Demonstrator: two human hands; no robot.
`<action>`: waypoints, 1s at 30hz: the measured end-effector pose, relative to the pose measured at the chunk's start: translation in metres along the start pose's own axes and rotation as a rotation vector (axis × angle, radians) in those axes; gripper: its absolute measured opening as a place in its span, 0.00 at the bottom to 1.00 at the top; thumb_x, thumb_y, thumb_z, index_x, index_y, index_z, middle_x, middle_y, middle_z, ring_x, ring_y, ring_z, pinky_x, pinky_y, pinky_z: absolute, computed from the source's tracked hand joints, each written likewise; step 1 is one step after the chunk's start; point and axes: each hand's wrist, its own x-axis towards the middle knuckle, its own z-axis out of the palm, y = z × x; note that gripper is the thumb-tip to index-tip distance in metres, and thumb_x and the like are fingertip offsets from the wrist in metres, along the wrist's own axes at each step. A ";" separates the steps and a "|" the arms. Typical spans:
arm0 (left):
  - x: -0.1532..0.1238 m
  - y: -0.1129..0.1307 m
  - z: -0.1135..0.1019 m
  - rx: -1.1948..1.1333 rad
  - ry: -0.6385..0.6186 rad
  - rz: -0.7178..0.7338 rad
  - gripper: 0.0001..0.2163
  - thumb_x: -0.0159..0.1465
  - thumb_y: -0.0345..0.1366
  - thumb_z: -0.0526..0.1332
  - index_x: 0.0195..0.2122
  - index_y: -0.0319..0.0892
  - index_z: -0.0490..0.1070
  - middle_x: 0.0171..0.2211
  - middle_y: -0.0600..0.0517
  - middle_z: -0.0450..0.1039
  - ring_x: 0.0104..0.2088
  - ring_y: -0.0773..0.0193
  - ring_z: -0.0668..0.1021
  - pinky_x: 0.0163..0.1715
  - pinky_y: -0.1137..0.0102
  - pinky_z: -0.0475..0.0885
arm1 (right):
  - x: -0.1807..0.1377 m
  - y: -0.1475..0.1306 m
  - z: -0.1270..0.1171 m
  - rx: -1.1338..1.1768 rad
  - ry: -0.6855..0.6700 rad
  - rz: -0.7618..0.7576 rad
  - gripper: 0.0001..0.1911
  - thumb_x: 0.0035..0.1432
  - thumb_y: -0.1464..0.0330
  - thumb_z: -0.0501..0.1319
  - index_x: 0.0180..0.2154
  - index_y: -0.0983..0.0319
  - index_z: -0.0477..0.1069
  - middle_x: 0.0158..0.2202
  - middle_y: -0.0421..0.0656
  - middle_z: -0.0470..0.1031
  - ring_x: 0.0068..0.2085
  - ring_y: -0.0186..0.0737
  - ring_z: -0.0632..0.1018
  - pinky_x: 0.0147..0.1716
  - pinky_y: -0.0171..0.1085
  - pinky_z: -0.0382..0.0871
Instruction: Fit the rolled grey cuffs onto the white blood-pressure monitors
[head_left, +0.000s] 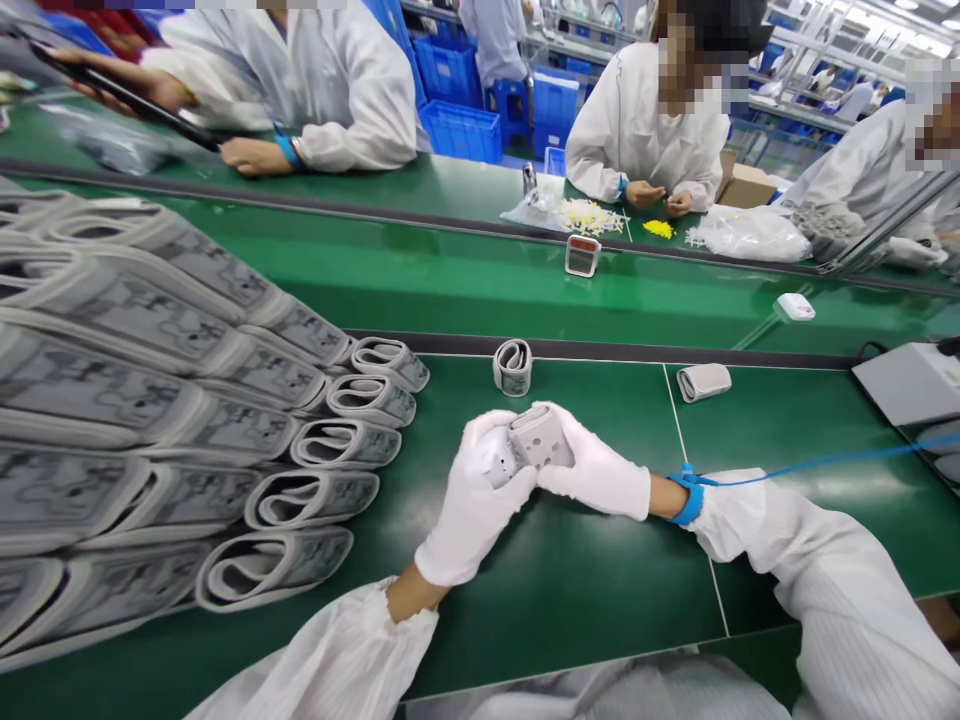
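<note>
My left hand (472,490) and my right hand (592,465), both in white gloves, hold a small grey-white plastic device housing (540,440) between them above the green bench. The fingers of both hands wrap around it and hide part of it. Just ahead stands a rolled grey cuff (513,367), with a flatter folded cuff (703,381) to its right. Along the left side lie several rows of rolled grey printed cuffs (274,568), the nearest a little way from my left hand. A blue wrist strap (688,497) circles my right wrist.
A grey panel (911,385) sits at the right edge of the green bench (570,590). Beyond a dark rail, a small white box (795,307) and a square frame (583,255) lie on a second bench, where co-workers handle parts. Blue crates (460,130) stand behind them.
</note>
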 end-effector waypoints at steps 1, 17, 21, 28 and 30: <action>0.001 0.000 0.002 0.026 0.010 0.018 0.25 0.55 0.37 0.73 0.53 0.46 0.67 0.53 0.46 0.67 0.52 0.51 0.75 0.50 0.62 0.74 | 0.001 0.002 -0.001 0.017 -0.019 -0.012 0.45 0.51 0.66 0.69 0.66 0.59 0.51 0.61 0.50 0.68 0.59 0.47 0.73 0.58 0.46 0.70; 0.005 -0.019 0.004 -0.037 0.031 0.063 0.24 0.53 0.39 0.73 0.49 0.43 0.69 0.49 0.47 0.67 0.44 0.55 0.77 0.41 0.62 0.77 | 0.009 0.003 -0.012 0.085 -0.056 0.052 0.43 0.51 0.66 0.72 0.64 0.61 0.56 0.51 0.47 0.73 0.42 0.39 0.77 0.40 0.38 0.76; 0.006 -0.022 0.003 -0.010 -0.005 0.073 0.22 0.54 0.39 0.72 0.48 0.43 0.69 0.49 0.46 0.67 0.44 0.55 0.78 0.39 0.63 0.77 | 0.010 0.003 -0.010 0.083 -0.030 0.036 0.39 0.48 0.69 0.70 0.60 0.62 0.60 0.50 0.47 0.74 0.44 0.41 0.78 0.41 0.39 0.77; 0.000 -0.015 0.002 -0.101 -0.105 -0.011 0.26 0.57 0.36 0.70 0.54 0.45 0.62 0.46 0.49 0.69 0.35 0.62 0.78 0.30 0.68 0.77 | 0.005 0.000 -0.005 0.057 0.055 0.060 0.33 0.44 0.74 0.67 0.54 0.61 0.65 0.46 0.44 0.76 0.43 0.43 0.79 0.37 0.38 0.78; -0.001 -0.011 0.002 -0.127 -0.119 -0.032 0.25 0.58 0.36 0.69 0.54 0.45 0.60 0.45 0.49 0.70 0.33 0.64 0.77 0.28 0.69 0.76 | 0.004 0.000 -0.004 0.093 0.044 0.080 0.33 0.44 0.74 0.67 0.54 0.60 0.64 0.45 0.43 0.77 0.40 0.42 0.80 0.35 0.39 0.78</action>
